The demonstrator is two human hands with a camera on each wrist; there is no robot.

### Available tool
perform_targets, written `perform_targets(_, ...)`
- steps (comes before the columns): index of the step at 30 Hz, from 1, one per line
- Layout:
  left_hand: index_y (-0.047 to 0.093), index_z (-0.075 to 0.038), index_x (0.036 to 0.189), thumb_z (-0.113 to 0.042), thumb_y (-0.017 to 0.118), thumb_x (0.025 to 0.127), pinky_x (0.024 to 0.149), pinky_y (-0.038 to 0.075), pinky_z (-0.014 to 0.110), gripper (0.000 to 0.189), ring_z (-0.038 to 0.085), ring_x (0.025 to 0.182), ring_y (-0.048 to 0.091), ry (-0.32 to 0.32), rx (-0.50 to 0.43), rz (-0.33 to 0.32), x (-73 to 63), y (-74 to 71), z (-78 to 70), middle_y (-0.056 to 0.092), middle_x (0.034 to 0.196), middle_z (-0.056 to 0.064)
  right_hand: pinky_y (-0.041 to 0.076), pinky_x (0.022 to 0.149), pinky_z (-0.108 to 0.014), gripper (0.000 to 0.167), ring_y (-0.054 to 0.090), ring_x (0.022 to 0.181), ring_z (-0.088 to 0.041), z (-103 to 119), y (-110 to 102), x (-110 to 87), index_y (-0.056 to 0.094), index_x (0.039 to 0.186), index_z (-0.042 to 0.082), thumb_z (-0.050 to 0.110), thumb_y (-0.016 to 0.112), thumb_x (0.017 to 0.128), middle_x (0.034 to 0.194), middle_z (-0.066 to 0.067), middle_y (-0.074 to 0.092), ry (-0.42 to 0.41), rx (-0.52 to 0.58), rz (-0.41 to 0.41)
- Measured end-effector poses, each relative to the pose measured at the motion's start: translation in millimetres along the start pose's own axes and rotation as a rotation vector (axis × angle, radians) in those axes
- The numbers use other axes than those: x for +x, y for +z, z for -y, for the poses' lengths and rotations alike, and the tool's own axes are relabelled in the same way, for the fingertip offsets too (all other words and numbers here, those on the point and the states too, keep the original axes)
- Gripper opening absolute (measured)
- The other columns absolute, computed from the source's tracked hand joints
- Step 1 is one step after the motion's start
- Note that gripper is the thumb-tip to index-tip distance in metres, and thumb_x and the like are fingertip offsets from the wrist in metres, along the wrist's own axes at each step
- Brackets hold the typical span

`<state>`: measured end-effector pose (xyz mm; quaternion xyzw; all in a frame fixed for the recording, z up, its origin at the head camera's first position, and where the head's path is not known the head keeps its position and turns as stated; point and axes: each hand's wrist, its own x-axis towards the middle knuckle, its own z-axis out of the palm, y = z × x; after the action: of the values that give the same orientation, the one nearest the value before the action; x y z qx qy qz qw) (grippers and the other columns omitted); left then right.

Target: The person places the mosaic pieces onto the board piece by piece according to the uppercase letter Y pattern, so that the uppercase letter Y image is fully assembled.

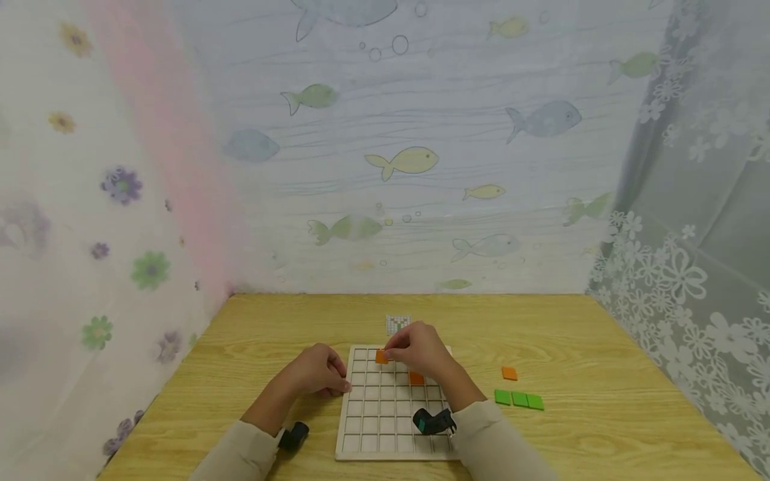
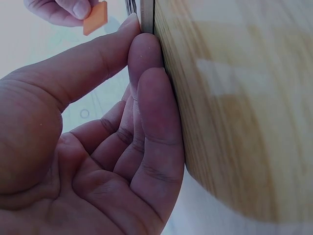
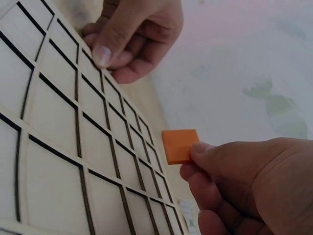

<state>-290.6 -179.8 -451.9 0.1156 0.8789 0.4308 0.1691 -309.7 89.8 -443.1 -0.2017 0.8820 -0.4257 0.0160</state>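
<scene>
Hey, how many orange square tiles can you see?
3 visible: an orange square tile pinched in the right hand, another on the pale wooden grid board, a third on the wood-grain table. The right arm may hide more.

- Solid bright orange on the pinched tile (image 3: 177, 146)
- Same orange on the inset tile (image 1: 417, 379) and the loose tile (image 1: 509, 373)
- Vivid, unpatterned green on the three lined-up tiles (image 1: 520, 399)
- Pale cream on the grid board (image 1: 369, 425), ruled into squares by dark lines
- Streaky yellowish wood grain on the table (image 1: 607, 421)
- Plain light beige on both sleeves (image 1: 502, 444)
- Black, touched with teal, on the right wrist device (image 1: 432, 422)
- Whitish with a fine grid and a little green on the card (image 1: 398, 325)
- Pale blue, green and yellow fish over thin wavy lines on the back curtain (image 1: 373, 194)
- Purple, green and yellow flowers on the white left curtain (image 1: 72, 280)
- Grey with white flowers on the right curtain (image 1: 680, 267)
</scene>
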Motion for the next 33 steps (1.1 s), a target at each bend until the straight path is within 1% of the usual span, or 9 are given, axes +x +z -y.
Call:
perform_targets(3,0.069,-0.004,0.095,-0.017,0.088,0.084,0.065,0.06,0.035,0.025,0.018,0.072,0.071,-0.003,0.001,0.001,-0.1,-0.1,-1.3,0.073,0.082,0.007,0.057,0.069,-0.031,0.007,0.067,0.078,-0.011,2.8,4.5,-0.4,0.082,0.092,0.02,0.021,0.077,0.096,0.089,0.007,0.075,0.014,-0.01,-0.014)
perform_targets(9,0.069,-0.003,0.095,-0.016,0.088,0.084,0.064,0.059,0.035,0.026,0.018,0.072,0.071,0.007,0.007,-0.018,-1.4,-0.1,-2.1,0.073,0.081,0.006,0.058,0.071,-0.031,0.007,0.068,0.082,-0.011,7.7,10.1,-1.4,0.082,0.098,0.018,0.02,0.076,0.096,0.093,0.005,0.077,0.018,-0.019,-0.056)
perform_targets(13,0.069,-0.003,0.096,-0.014,0.088,0.084,0.064,0.06,0.035,0.026,0.018,0.072,0.072,0.009,-0.002,-0.017,-1.8,-0.3,-1.6,0.074,0.08,0.006,0.059,0.071,-0.03,0.007,0.069,0.082,-0.01,9.3,14.5,-0.2,0.083,0.098,0.018,0.02,0.076,0.096,0.093,0.005,0.078,0.008,-0.008,-0.09)
perform_targets(16,0.068,-0.002,0.096,-0.013,0.088,0.084,0.065,0.06,0.035,0.025,0.018,0.072,0.072,0.003,-0.013,-0.01,-1.8,-0.5,-2.0,0.075,0.08,0.006,0.058,0.07,-0.029,0.007,0.069,0.081,-0.009,8.4,18.8,1.2,0.083,0.096,0.019,0.02,0.077,0.096,0.092,0.006,0.078,0.001,-0.024,-0.107)
perform_targets(26,0.068,-0.001,0.096,-0.012,0.088,0.083,0.066,0.061,0.036,0.026,0.019,0.072,0.073,-0.016,-0.014,-0.014,-2.6,0.9,-3.4,0.075,0.081,0.007,0.057,0.067,-0.028,0.005,0.067,0.077,-0.008,4.5,25.7,1.8,0.083,0.095,0.016,0.017,0.079,0.094,0.089,0.005,0.078,0.005,-0.041,-0.106)
perform_targets(33,0.068,-0.001,0.097,-0.013,0.088,0.084,0.066,0.061,0.035,0.026,0.019,0.073,0.072,-0.019,-0.013,0.001,-1.2,0.6,-3.1,0.074,0.083,0.008,0.058,0.069,-0.029,0.005,0.068,0.079,-0.008,3.4,27.0,2.0,0.084,0.096,0.016,0.017,0.079,0.094,0.09,0.006,0.078,0.015,-0.045,-0.102)
